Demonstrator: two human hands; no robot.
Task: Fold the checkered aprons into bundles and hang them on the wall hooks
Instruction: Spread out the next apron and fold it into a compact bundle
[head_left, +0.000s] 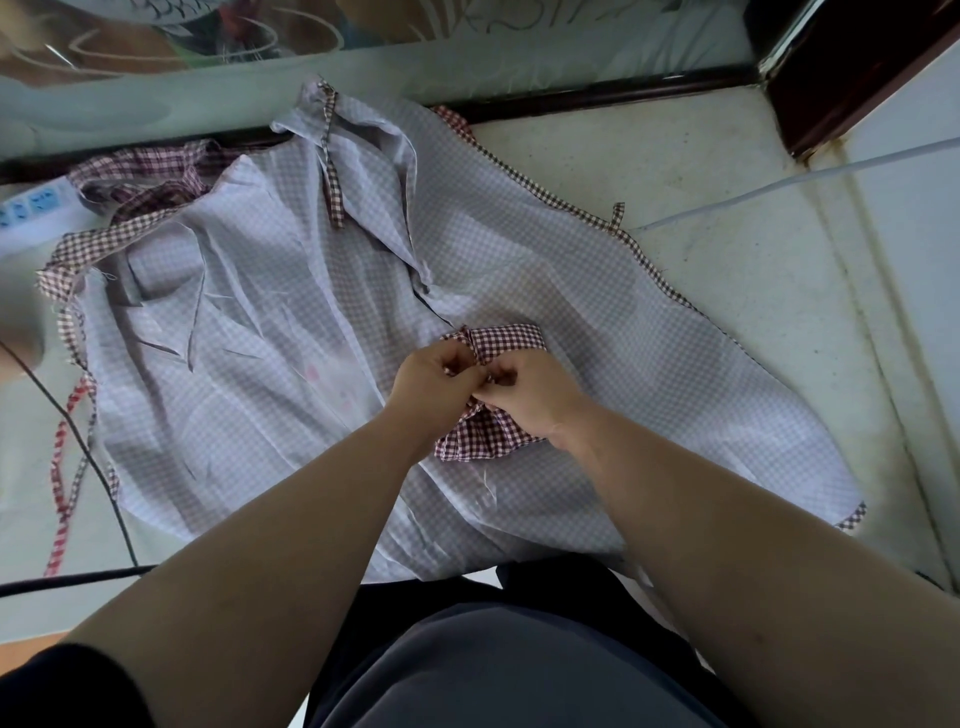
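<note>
left hand and right hand meet knuckle to knuckle, fingers curled, both pinching a dark-checked band bunched on the middle of the checkered apron, which lies spread pale side up on the tiled floor. at its far left corner a second apron sits crumpled by the wall beside a white power strip; a black cable crosses the left edge, a white cable runs off right

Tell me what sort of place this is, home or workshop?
Likely a room in a home, at floor level: the checkered apron lies spread on a pale floor, with a power strip and a dark skirting board along the wall.
</note>
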